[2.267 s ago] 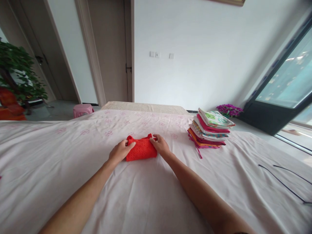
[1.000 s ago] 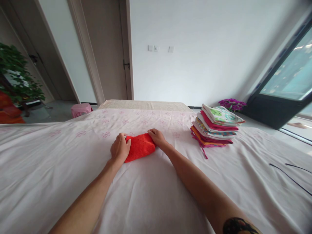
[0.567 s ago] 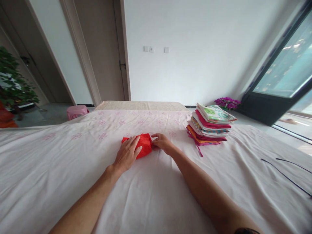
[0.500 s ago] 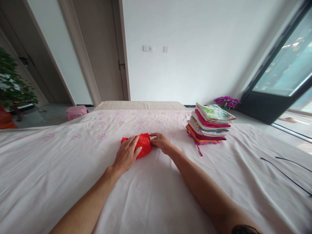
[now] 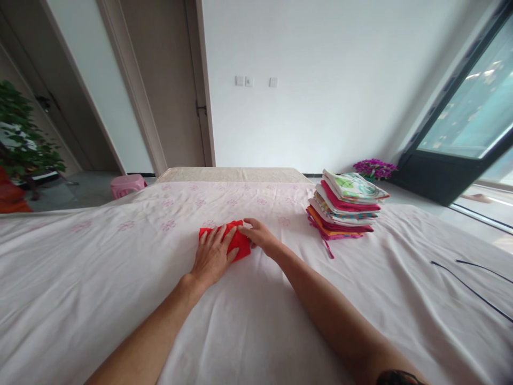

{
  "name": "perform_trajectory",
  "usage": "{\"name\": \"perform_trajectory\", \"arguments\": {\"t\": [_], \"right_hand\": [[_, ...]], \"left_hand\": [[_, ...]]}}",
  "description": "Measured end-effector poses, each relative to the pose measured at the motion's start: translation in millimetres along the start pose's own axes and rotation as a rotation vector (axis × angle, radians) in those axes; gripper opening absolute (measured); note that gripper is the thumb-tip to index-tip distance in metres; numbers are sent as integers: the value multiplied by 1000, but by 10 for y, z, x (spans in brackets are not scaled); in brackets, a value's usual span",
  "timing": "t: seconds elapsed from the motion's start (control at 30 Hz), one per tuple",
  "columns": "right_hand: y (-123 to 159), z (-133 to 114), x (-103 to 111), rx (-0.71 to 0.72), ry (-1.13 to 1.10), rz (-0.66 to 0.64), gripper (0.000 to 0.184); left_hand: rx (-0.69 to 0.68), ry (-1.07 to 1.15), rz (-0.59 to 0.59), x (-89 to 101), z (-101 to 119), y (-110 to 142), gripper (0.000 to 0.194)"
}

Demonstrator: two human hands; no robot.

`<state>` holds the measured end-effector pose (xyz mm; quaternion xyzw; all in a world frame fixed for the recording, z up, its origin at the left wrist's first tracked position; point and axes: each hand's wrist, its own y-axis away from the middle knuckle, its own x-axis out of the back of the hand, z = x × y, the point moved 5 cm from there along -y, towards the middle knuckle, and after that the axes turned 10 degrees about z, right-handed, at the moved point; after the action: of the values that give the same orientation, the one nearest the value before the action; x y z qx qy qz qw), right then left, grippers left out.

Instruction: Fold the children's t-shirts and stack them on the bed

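A folded piece of red cloth lies on the pale bedsheet in front of me. My left hand rests flat on its left and middle part, fingers spread, palm down, covering much of it. At the cloth's right edge is my right hand, its fingers apart and slightly bent. One fingertip reaches over the cloth's top and others sit beside the edge, partly hidden under the hand.
A stack of folded cloths stands to the right, with a pink strap trailing from it. Two dark thin cords lie at the far right of the sheet. Beyond are a pink stool and purple flowers.
My right fingers have moved from the cloth's right side onto its upper edge. The cloth looks flatter and reaches slightly farther right. My left hand has shifted a little to the right.
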<state>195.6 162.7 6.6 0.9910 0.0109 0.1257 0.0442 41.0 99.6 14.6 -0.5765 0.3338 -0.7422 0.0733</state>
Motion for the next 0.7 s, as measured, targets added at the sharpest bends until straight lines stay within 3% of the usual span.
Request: {"name": "perform_trajectory", "arguments": {"t": [0.17,0.27,0.33,0.4,0.53,0.63,0.7], "right_hand": [[7,-24,-66,212,324,150,50],[143,-229,-97,511,568,284,49],[232,-318,-180,706,611,250,47],[260,-293,-283,803,630,110,46],[158,-48,-351,739,725,-79,54],[90,74,-314,687,773,-102,57],[78,103,-291,691,803,-92,57]], "left_hand": [[72,-67,-59,-23,-59,-25,59],[122,-83,-82,-72,-106,-41,63],[156,-68,-99,-112,-136,-60,65],[185,-33,-129,-151,-175,-84,67],[170,72,-184,-202,-306,-131,75],[161,175,-237,-246,-484,-120,80],[228,235,-228,-260,-648,-92,71]]}}
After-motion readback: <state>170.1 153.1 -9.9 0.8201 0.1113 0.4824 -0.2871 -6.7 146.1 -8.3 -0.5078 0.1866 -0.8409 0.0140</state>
